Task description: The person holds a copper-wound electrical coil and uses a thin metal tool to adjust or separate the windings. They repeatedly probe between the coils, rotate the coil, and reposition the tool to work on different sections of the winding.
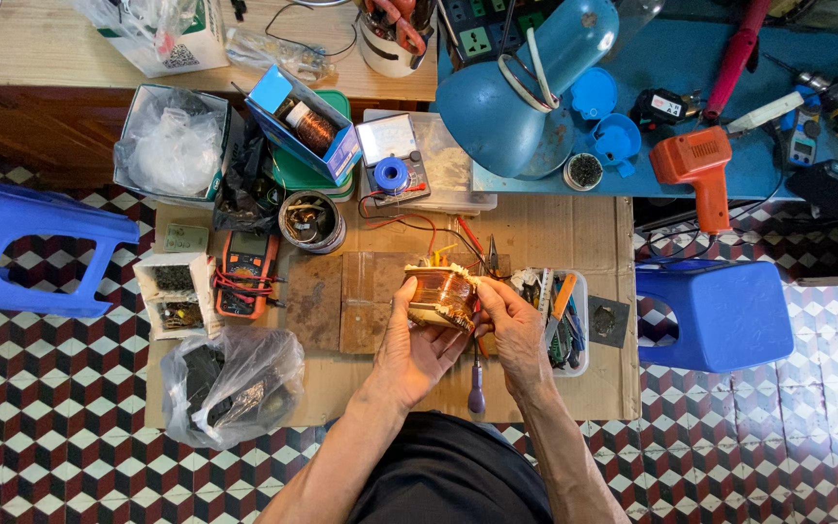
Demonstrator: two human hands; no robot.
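Observation:
My left hand [411, 349] cradles a copper-wound coil [440, 298] from below and the left, holding it above a sheet of cardboard [594, 233]. My right hand [514, 325] pinches the coil's right edge, where pale paper wrapping shows. Thin red and yellow leads run from the coil toward the back. A screwdriver with a purple handle [476, 388] lies on the cardboard just under my hands.
A clear tray of hand tools [564, 315] sits right of my hands. An orange multimeter [245, 274], a wire tin [310, 220] and a plastic bag [230, 383] lie left. Blue stools [21, 243] [720, 315] flank the cardboard. A blue desk lamp [516, 92] stands behind.

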